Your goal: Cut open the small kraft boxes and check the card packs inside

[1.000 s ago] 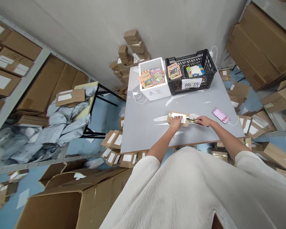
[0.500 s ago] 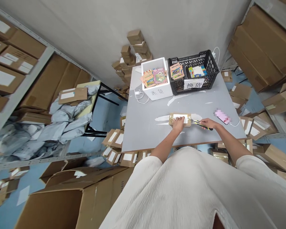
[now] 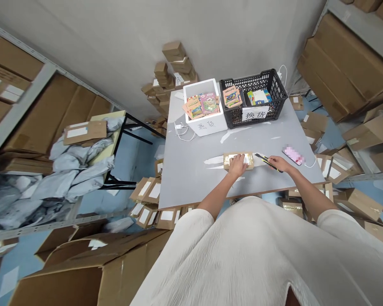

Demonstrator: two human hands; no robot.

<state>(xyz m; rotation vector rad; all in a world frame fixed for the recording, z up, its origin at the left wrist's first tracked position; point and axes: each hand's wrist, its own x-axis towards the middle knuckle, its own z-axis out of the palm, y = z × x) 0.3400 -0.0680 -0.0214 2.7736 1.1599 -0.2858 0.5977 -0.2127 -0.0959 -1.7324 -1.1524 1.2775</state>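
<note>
My left hand (image 3: 236, 166) lies flat, fingers loose, on 1 taped parcel (image 3: 249, 160); my right hand (image 3: 277, 162) grips a utility knife (image 3: 264, 159) beside it.

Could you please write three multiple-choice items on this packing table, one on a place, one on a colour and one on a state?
1. Where does the flat cardboard parcel lie?
A. in the black crate
B. on the grey table, under the left hand
C. on the floor

2. What colour is the foam box beside the black crate?
A. white
B. red
C. green

3. What is the right hand doing?
A. resting open and bare
B. gripping a box cutter
C. holding the phone

Answers:
1 B, the left hand presses on it on the grey table.
2 A, its walls are white.
3 B, its fingers close on the box cutter, off the parcel's right end.
</note>
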